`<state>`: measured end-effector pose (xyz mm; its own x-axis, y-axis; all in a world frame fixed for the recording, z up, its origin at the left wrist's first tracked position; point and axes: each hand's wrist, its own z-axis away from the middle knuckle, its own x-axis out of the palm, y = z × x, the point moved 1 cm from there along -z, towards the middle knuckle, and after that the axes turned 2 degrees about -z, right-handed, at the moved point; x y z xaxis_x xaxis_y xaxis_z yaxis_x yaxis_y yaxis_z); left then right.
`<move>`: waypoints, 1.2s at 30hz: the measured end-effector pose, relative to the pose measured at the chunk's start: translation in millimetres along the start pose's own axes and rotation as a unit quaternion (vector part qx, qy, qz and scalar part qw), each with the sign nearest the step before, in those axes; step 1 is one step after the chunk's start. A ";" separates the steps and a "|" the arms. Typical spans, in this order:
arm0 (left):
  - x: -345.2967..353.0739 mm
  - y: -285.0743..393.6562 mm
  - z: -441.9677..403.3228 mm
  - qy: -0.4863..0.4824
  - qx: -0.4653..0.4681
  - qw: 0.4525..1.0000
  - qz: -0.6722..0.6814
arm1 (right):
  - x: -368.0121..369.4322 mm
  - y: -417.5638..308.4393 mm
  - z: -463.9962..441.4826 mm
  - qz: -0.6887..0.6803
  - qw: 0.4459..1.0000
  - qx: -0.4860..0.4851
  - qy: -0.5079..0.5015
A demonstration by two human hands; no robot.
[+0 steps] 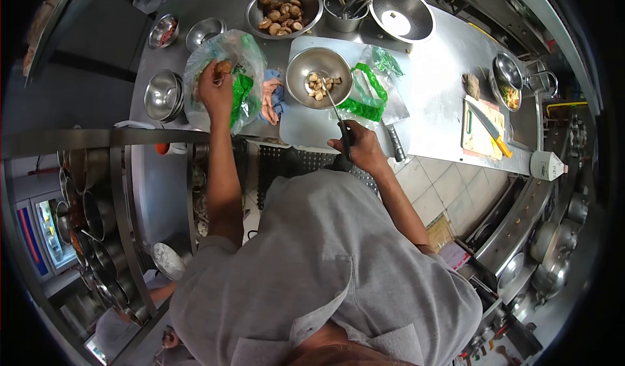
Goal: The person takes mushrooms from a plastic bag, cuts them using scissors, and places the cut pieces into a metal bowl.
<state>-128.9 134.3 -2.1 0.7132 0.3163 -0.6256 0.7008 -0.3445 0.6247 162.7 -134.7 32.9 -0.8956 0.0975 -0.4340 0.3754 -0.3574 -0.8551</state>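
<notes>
Stainless-steel worktop [439, 76] spans a narrow professional kitchen, with shelves of metal pans [97, 216] and another person's forearm [163, 292] below it at left. At the counter's left end sit a stack of round steel bowls [161, 96], a small steel bowl of reddish food [164, 31] and another small steel bowl [204, 34]. The left hand [215, 91] is at a clear plastic bag with green areas [250, 52], its fingers closed on a brown mushroom [224, 67]. Beside the bag lie crumpled blue and peach cloths [271, 99]; beyond them, a wide steel bowl [252, 22] holds whole brown mushrooms [280, 15]. On a pale cutting board [296, 124], a round steel bowl [301, 66] contains cut mushroom pieces [319, 89]. The right hand [362, 148] has its fingers wrapped around a black-handled metal cutting tool [344, 131], its tip among the pieces. Just beside the bowl are green-and-clear plastic packaging [369, 103] and a black-handled cleaver [395, 122]; behind stand a steel pot of utensils [344, 19] and a large steel colander [416, 14]. Farther right, a yellow-handled knife [489, 126] rests on a smaller board [475, 142], near a steel bowl of chopped food [510, 96]. Dark lettering on a white container [547, 165] at the far right is too small to read reliably.
</notes>
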 end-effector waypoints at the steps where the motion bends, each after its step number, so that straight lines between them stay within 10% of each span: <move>1: 2.5 13.4 6.8 0.004 -0.096 0.977 0.190 | 2.9 3.2 0.2 0.008 1.000 -0.020 0.004; 3: 13.7 30.5 19.8 0.011 -0.187 0.908 0.375 | 1.7 0.1 -0.6 0.020 0.999 -0.042 0.009; 5: 33.2 35.0 42.7 -0.151 -0.311 0.629 0.697 | -1.6 -11.8 2.4 0.064 0.997 -0.043 0.001; 8: 52.9 69.5 73.9 -0.197 -0.423 0.547 0.694 | -0.1 -15.6 1.7 0.125 0.990 -0.067 0.018; 36: 65.6 120.4 119.3 -0.225 -0.308 0.631 0.675 | -5.0 -29.2 20.5 0.187 0.978 -0.068 0.069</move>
<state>0.0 8.1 -23.7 0.6870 -0.2296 0.6894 -0.5683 0.4215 0.7067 151.3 -143.8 65.8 -0.6523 0.1106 -0.7499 0.7074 -0.2663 -0.6547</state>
